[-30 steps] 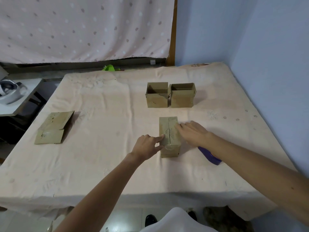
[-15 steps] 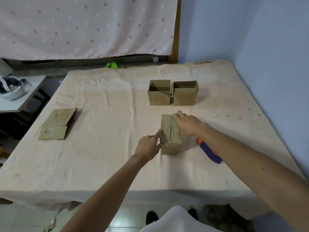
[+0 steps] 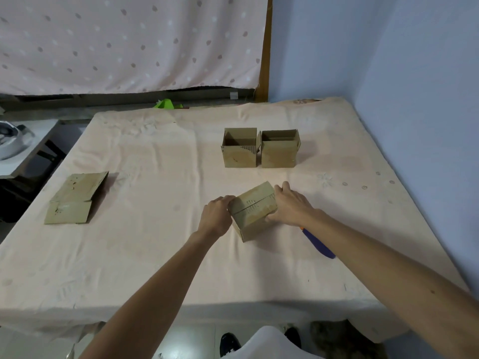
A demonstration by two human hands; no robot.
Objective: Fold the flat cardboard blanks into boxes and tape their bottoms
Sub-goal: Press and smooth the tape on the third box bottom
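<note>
A small cardboard box stands upside down in the middle of the table, its closed bottom flaps facing up with a seam across them. My left hand grips its left end. My right hand holds its right end, fingers over the far edge and thumb on the near side. The box is turned at an angle to the table. Two finished open-topped boxes stand side by side behind it. A stack of flat cardboard blanks lies at the left.
A purple and orange tape dispenser lies on the cloth under my right forearm. The peach tablecloth covers the table. A blue wall runs along the right. A side table stands at the far left.
The box has been rotated from lengthwise to a diagonal position. My right hand moved from its top to its right end, and my left hand shifted to its left end.
</note>
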